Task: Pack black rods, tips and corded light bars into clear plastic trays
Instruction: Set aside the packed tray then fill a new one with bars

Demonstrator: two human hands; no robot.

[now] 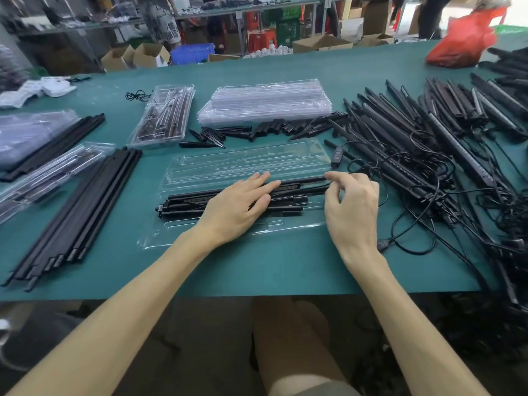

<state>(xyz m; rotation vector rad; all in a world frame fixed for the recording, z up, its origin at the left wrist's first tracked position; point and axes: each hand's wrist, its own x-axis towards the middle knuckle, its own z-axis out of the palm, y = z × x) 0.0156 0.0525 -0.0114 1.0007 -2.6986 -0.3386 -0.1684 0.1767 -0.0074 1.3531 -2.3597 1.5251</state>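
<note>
Seemingly midway: left hand (240, 204) lies flat on rods (185, 202) in the tray (245, 164); right hand (353, 207) curls at a light bar (303, 180), grip unclear; tips (208, 135) still unpacked.

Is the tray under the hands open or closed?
Open: the lid of the tray lies flat behind; the left hand presses rods in the near half.

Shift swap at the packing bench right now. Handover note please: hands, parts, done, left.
Left hand: flat, pressing black parts down in the open clear tray.
Right hand: appears to pinch the right end of a corded light bar in that tray.
Stock: rods left, tips behind the tray, light-bar pile right, empty tray stack rear.
Done: packed tray rear left.
Left: seat this set; large piles remain.
</note>
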